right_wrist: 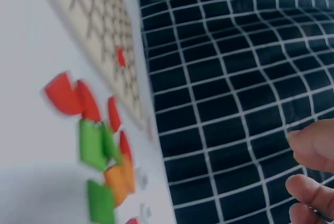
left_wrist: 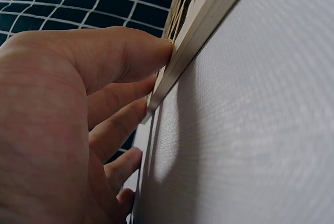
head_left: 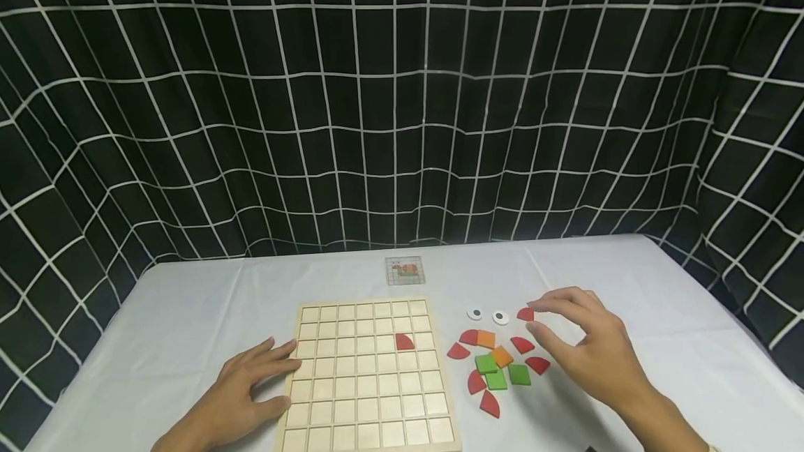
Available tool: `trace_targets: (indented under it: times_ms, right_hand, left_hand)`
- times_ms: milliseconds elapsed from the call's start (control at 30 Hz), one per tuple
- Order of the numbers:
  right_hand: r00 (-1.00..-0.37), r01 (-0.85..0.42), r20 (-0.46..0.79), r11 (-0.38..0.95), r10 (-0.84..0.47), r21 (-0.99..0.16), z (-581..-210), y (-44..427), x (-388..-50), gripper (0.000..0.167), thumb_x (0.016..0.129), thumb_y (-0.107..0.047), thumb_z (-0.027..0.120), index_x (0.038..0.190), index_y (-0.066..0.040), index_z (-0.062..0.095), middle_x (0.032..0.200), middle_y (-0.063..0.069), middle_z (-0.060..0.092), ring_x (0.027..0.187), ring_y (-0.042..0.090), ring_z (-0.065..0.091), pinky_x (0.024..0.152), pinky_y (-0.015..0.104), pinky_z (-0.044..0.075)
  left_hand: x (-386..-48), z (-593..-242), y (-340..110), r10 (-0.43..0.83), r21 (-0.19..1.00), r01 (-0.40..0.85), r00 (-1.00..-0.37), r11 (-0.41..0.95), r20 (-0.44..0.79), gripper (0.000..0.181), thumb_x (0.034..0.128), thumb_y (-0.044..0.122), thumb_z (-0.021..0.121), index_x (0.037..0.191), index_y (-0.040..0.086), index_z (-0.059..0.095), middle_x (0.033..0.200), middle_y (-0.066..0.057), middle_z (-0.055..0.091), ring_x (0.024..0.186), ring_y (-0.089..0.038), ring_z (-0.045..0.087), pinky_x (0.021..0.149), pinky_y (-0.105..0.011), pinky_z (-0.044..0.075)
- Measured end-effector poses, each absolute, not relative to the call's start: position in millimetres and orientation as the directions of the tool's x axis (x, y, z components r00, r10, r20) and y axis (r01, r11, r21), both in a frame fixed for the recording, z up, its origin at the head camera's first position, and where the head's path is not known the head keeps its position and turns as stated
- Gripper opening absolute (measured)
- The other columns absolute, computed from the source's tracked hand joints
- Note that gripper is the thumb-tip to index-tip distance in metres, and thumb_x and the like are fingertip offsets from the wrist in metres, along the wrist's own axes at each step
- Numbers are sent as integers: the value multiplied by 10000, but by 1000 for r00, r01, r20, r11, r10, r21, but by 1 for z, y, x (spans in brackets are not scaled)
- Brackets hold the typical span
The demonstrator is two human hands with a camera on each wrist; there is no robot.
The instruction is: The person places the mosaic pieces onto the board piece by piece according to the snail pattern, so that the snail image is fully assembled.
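In the head view, a pale wooden grid board (head_left: 364, 368) lies on the table with a red quarter-circle tile (head_left: 404, 342) in one cell. My left hand (head_left: 241, 386) touches the board's left edge, fingers spread; its thumb (left_wrist: 130, 51) meets the wooden rim in the left wrist view. My right hand (head_left: 590, 344) hovers at the right, thumb and index finger apart near another red quarter-circle tile (head_left: 525, 314). No tile shows between the fingers (right_wrist: 315, 143) in the right wrist view. Several red, green (head_left: 519, 374) and orange (head_left: 501, 356) tiles lie loose nearby.
Two white eye discs (head_left: 500, 317) lie above the loose tiles. Behind the board is a small clear card (head_left: 405, 270) with a coloured picture. A white cloth (head_left: 188, 312) covers the table, and a black curtain with white grid lines (head_left: 377, 124) hangs around it.
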State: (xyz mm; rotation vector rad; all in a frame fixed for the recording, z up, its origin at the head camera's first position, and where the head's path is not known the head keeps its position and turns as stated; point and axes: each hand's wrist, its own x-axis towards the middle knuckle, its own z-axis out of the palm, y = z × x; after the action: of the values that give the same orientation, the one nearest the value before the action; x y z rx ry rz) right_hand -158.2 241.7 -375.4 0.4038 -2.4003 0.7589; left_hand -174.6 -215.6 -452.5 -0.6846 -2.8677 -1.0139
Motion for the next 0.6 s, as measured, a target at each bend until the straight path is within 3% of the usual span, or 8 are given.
trace_targets:
  times_ms: [167,467,600]
  right_hand:
    - [-813,-399,578,795,-76,-457,-391,253,-155,271,736,-73,825,983,-146,740,975,-71,640,974,146,525,823,161,398]
    - [-865,-351,498,790,-67,-503,-432,268,-162,270,739,-132,841,987,-172,742,963,-132,642,944,90,510,791,215,436]
    - [-903,-307,422,806,-78,-506,-444,274,-165,241,751,-184,832,975,-183,744,928,-136,643,936,134,516,820,329,451]
  left_hand:
    - [-174,-452,-216,390,598,398,-908,696,151,417,808,260,744,1219,235,672,1433,68,474,1385,-321,296,1081,-563,169]
    - [-173,-451,-217,379,594,401,-910,697,169,413,799,227,743,1208,224,681,1418,49,494,1377,-326,309,1069,-574,200]
    - [-173,-454,-218,392,597,423,-900,682,191,415,800,226,744,1210,222,680,1422,43,491,1374,-334,311,1069,-577,190]
